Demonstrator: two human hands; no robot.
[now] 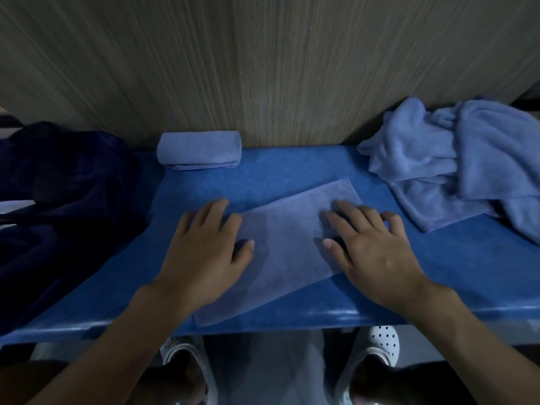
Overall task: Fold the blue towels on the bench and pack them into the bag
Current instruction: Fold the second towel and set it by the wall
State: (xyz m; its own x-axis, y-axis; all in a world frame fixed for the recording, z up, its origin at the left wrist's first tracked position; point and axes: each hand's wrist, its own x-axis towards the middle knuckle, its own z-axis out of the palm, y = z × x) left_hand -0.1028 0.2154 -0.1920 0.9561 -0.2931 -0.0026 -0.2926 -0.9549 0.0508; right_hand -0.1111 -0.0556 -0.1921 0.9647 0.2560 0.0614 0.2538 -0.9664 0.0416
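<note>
Towel (286,252), laid out as a flat strip, lies slantwise at the middle of the surface (292,171), its near end reaching the front edge. My left hand (204,247) and right hand (368,247) both rest flat on it, fingers straight and spread, gripping nothing. I judge the cloth light, soft and limp. It should crease easily but may slide on the smooth top, so I would pinch it at the corners of a short end. A folded towel (200,150) sits at the back edge, against the wood-grain wall (263,68). A rumpled heap of towels (455,171) fills the right end. A dark bag (64,200) slumps at the left end; its contents are too dark to make out.
</note>
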